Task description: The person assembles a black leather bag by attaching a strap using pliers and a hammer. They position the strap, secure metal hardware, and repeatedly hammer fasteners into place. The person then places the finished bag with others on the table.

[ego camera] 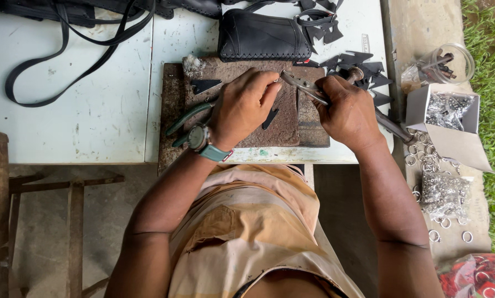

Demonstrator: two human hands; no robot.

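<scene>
Mid-frame, the left hand [242, 107] pinches something too small to tell; the right hand [346, 113] grips pliers [305, 86] over the board [173, 110].

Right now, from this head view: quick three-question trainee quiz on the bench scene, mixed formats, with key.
1. True or false: the left hand wears a wristwatch.
2. What does the right hand grip? A) pliers B) scissors C) brush
3. Fill in: the black pouch lies ____ the worn work board, away from the person.

Key: 1 true; 2 A; 3 beyond
</scene>
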